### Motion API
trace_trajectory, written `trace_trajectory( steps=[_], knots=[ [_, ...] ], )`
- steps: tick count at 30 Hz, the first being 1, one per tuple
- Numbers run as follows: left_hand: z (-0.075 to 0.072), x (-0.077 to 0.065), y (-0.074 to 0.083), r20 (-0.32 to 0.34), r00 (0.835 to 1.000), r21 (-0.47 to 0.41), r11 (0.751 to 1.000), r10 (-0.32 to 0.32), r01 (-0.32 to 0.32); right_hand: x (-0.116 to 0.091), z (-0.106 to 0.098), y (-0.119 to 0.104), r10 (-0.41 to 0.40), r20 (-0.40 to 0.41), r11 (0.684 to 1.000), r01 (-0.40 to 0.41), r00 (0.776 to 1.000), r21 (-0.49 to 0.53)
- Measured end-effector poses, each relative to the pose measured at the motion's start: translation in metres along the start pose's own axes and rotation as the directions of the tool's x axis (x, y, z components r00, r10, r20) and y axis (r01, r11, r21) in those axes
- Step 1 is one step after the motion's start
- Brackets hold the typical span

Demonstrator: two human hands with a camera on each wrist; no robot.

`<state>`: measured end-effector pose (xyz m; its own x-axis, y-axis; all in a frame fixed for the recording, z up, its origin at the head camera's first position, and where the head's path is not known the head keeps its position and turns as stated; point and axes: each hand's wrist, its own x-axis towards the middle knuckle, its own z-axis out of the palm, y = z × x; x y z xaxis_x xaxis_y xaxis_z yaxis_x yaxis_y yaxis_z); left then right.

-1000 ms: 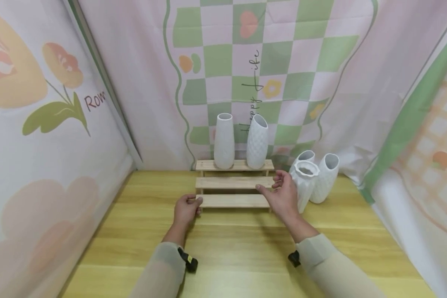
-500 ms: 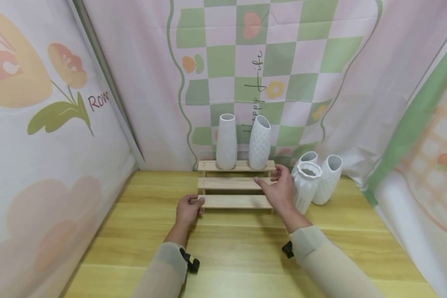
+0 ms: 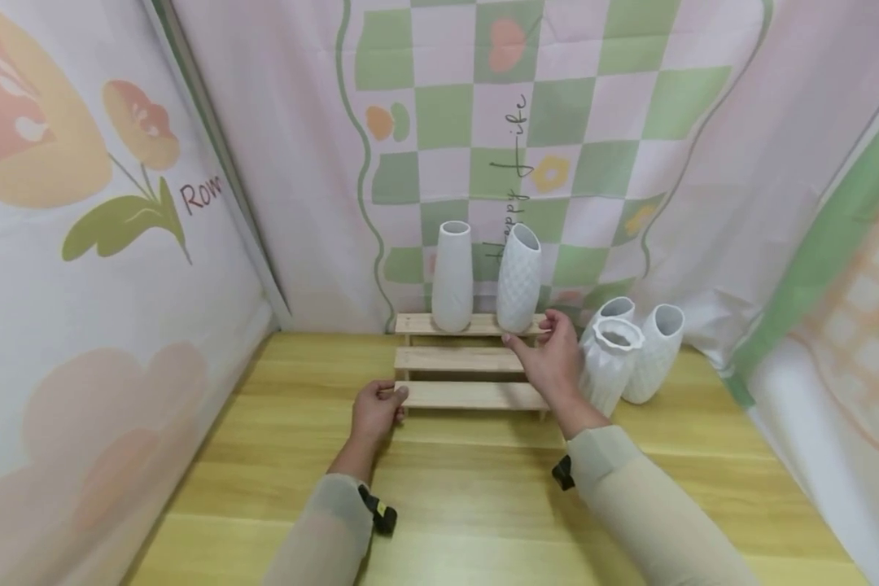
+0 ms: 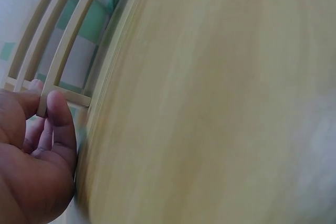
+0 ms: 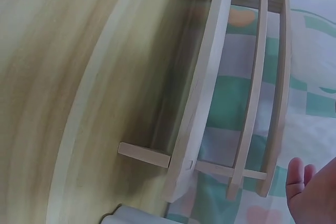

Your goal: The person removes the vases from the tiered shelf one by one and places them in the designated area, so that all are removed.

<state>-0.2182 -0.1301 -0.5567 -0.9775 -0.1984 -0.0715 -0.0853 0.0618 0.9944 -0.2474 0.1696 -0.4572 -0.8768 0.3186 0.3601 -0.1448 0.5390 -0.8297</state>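
Three-tier wooden stand point(image 3: 472, 395) square ahead of me on the desk point(image 3: 476, 505), at 12 o'clock between my two hands. Left hand point(image 3: 376, 411) pinches the near left corner of the lowest tier; from there the stand runs off toward 2 o'clock. Right hand point(image 3: 553, 362) up by the far right end, thumb and fingers spread, gripping nothing that I can see; contact with the top tier or the vase cannot be told. Diamond-patterned vase point(image 3: 519, 281) just beside it, at 11 o'clock from the hand, slanted mouth up; smooth vase point(image 3: 452, 277) farther off, toward 10, same top tier. Fluted vase point(image 3: 608, 366) close at 3 o'clock, two more behind it. Judgement: this looks like steadying and adjusting. Best to keep the left pinch light and firm so the stand cannot skid, bring right fingers in low near the vase's base, nudge gently, and watch my knuckles against the fluted one.
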Motion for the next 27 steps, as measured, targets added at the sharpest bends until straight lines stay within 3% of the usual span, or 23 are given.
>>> trace_trajectory(
  steps=[10, 18, 27],
  knots=[
    [0.0, 0.001, 0.001, -0.003, 1.0, 0.009, 1.0, -0.01, 0.01, 0.017, 0.006, -0.002, 0.038, 0.039, 0.999, -0.039, 0.999, 0.006],
    [-0.001, -0.001, -0.001, 0.001, 1.0, 0.006, 1.0, -0.018, 0.018, 0.028, 0.014, -0.005, 0.064, 0.049, 0.994, -0.068, 0.997, 0.086],
    [0.001, 0.0, 0.0, 0.006, 1.0, -0.027, 0.999, -0.018, 0.019, 0.043, 0.018, -0.009, 0.069, 0.07, 0.994, -0.075, 0.995, 0.08]
  ],
)
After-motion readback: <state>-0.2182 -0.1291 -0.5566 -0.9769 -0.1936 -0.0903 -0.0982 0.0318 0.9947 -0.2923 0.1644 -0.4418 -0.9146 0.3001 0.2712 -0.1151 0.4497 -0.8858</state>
